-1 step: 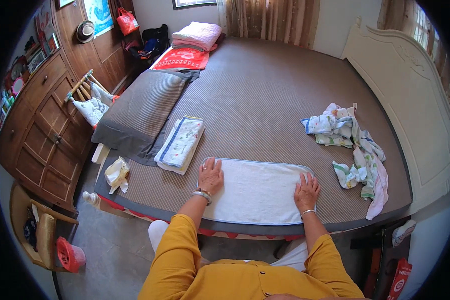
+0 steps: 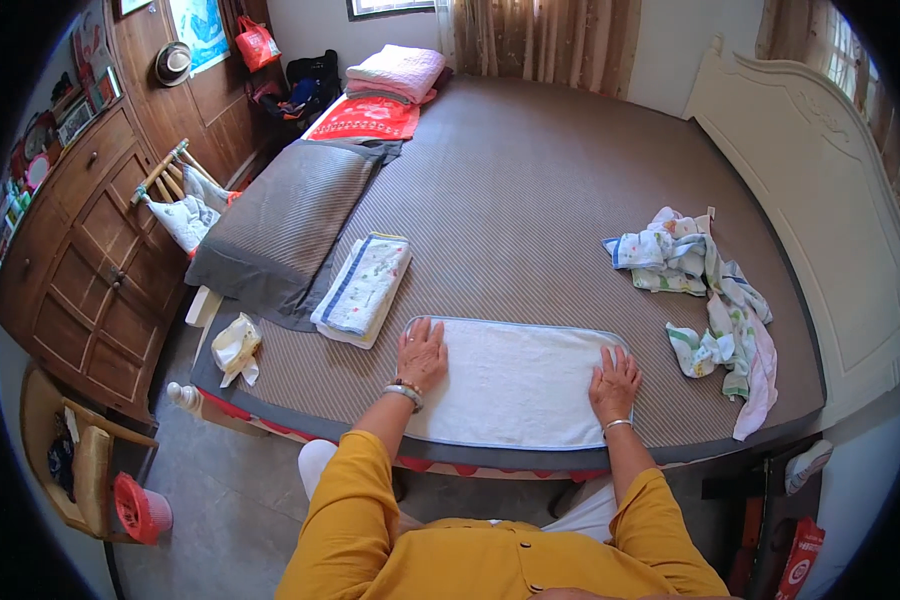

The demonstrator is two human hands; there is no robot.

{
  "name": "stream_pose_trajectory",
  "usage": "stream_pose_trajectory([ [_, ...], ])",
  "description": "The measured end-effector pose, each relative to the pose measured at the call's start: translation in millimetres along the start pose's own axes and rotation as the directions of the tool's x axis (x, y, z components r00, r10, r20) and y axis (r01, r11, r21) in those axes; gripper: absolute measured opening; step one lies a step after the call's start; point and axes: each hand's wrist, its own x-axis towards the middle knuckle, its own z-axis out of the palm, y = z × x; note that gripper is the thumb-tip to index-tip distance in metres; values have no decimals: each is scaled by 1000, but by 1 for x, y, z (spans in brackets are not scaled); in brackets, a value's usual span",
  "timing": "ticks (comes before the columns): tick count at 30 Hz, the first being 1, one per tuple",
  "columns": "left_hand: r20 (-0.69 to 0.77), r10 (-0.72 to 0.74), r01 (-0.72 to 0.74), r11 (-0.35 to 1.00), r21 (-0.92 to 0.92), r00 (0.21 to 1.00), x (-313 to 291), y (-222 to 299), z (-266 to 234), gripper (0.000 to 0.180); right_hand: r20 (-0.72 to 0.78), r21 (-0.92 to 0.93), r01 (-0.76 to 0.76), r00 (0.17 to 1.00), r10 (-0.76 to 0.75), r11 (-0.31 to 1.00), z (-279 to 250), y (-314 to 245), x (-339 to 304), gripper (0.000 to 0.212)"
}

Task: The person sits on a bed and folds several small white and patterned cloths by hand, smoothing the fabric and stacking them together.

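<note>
A white towel [image 2: 515, 385] with a thin blue edge lies spread out flat on the bed's near side. My left hand [image 2: 422, 355] rests flat on its left end, fingers stretched out and pointing away from me. On the right end lies my right hand [image 2: 615, 385], its fingers spread over the towel's edge. Neither hand grips anything. Just left of the towel, beyond my left hand, is a stack of folded white towels [image 2: 362, 290] with blue stripes and small coloured prints. To the right, a loose heap of crumpled printed cloths [image 2: 670, 250] spreads over the mattress.
The bed [image 2: 530, 200] has a brown striped cover and a cream headboard [image 2: 810, 200] on the right. A soft tissue pack [image 2: 236, 350] sits at the left corner. Folded bedding [image 2: 395, 72] lies far left. Beside the bed are a wooden cabinet [image 2: 80, 270], a chair [image 2: 90, 470] and a red-lined bin [image 2: 142, 508].
</note>
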Motion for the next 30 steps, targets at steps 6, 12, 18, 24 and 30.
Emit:
stream_pose_trajectory([
  [6, 54, -33, 31, 999, 37, 998, -61, 20, -12, 57, 8, -6, -3, 1000, 3, 1000, -1, 0, 2, 48],
  [12, 23, -51, 49, 996, 71, 998, -70, 27, -17, 57, 70, 12, -25, 997, 24, 1000, -2, -1, 6, 50],
  [18, -20, -39, 40, 998, 54, 999, -69, 27, -17, 57, -135, 172, 385, 921, -366, 907, 46, -76, 8, 61],
  [24, -37, -39, 41, 998, 52, 999, -67, 23, -11, 57, 47, 309, 673, 694, -718, 672, 19, -186, -29, 48],
  [30, -57, -36, 38, 999, 24, 998, -70, 28, -15, 57, -181, 106, 445, 888, -422, 889, 65, -53, 37, 40],
])
